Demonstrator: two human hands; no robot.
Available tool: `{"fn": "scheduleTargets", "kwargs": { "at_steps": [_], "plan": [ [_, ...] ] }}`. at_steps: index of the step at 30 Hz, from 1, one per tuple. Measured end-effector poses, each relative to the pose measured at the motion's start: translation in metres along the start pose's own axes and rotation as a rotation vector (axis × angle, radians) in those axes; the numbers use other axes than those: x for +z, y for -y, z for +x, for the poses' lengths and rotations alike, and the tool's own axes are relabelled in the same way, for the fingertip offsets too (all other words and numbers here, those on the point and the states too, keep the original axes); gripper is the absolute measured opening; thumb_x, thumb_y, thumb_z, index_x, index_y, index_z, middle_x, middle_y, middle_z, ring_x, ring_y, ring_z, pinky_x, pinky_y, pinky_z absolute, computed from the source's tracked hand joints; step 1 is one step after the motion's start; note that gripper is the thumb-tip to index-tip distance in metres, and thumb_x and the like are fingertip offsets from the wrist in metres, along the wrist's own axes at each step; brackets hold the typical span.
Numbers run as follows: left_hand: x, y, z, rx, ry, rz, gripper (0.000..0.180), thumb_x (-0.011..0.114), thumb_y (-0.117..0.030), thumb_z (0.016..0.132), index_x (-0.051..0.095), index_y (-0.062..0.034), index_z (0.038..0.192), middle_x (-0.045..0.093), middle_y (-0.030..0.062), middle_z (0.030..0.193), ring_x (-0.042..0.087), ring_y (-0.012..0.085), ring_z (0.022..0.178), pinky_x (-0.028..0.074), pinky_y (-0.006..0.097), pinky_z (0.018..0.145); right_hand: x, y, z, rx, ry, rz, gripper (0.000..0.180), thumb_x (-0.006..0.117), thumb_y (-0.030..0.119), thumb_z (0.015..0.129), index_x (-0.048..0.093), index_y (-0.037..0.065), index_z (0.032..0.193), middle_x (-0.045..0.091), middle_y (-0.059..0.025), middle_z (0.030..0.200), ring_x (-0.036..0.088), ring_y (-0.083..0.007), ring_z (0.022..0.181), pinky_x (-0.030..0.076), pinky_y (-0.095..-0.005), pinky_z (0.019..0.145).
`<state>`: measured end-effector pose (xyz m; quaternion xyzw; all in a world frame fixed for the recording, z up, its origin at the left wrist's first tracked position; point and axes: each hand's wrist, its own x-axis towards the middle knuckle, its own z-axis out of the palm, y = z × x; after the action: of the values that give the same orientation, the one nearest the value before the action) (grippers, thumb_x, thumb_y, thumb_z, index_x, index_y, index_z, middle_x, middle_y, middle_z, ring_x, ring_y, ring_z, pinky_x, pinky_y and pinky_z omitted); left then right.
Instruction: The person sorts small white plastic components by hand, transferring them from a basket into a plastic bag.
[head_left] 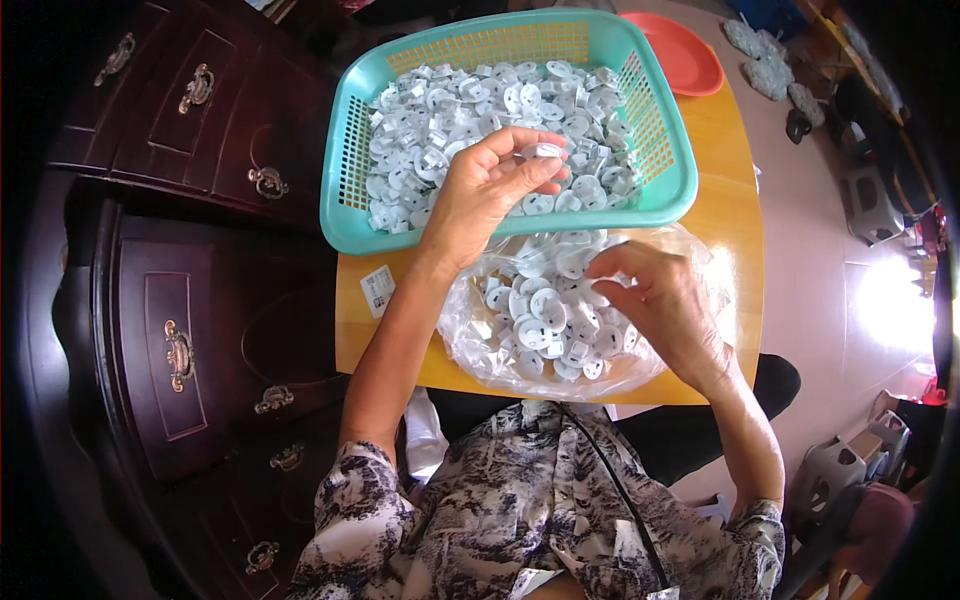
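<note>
My left hand [490, 185] is raised over the front part of a turquoise plastic basket [340, 225]. Between its thumb and fingers it pinches a small white round plastic part [543, 151]. The basket is heaped with many similar white parts [440, 120], some disc-shaped, some showing a square block. In front of it lies a clear plastic bag [465, 350], spread open, with more white discs [540, 310] that have dark slots. Just above the bag's right side, my right hand [665, 305] is curved, its thumb and forefinger apart, with nothing visible between them.
Basket and bag rest on a yellow wooden table [735, 180]. A red-orange plate [680, 60] sits behind the basket's right corner. A printed white label [378, 290] lies left of the bag. Dark wooden drawers [180, 330] stand close on the left; grey stools [830, 470] are at right.
</note>
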<state>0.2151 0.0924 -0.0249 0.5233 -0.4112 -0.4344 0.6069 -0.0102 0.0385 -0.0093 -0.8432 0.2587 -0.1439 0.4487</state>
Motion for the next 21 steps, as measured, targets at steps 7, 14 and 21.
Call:
{"fn": "scheduleTargets", "kwargs": {
  "at_steps": [7,14,21],
  "plan": [
    [-0.005,0.001,-0.003,-0.008,0.025,0.035,0.028,0.065,-0.017,0.097,0.063,0.0005,0.118,0.068,0.0116,0.111,0.067,0.0179,0.098,0.053,0.029,0.086,-0.024,0.020,0.029,-0.081,-0.150,0.004,0.011,0.070,0.002,0.085,0.068,0.000,0.096,0.069,-0.0143,0.088,0.069,-0.0244,0.078,0.055,-0.0333,0.066],
    [0.005,0.000,-0.001,-0.003,-0.007,0.003,0.024,0.065,-0.015,0.097,0.065,-0.0005,0.116,0.068,0.0053,0.103,0.065,0.0115,0.093,0.053,0.026,0.084,-0.032,-0.052,0.115,-0.169,-0.054,-0.467,0.019,0.065,0.000,0.080,0.070,0.003,0.098,0.069,-0.0132,0.094,0.068,-0.0296,0.089,0.053,-0.0390,0.079],
    [0.007,-0.001,-0.022,0.302,0.053,0.301,0.026,0.069,-0.014,0.092,0.065,-0.0033,0.115,0.069,0.0040,0.107,0.066,0.0136,0.095,0.054,0.029,0.083,-0.018,-0.059,0.128,-0.085,0.052,-0.572,0.014,0.064,0.007,0.080,0.070,0.006,0.093,0.070,-0.0115,0.095,0.067,-0.0333,0.092,0.052,-0.0434,0.081]
  ]
}}
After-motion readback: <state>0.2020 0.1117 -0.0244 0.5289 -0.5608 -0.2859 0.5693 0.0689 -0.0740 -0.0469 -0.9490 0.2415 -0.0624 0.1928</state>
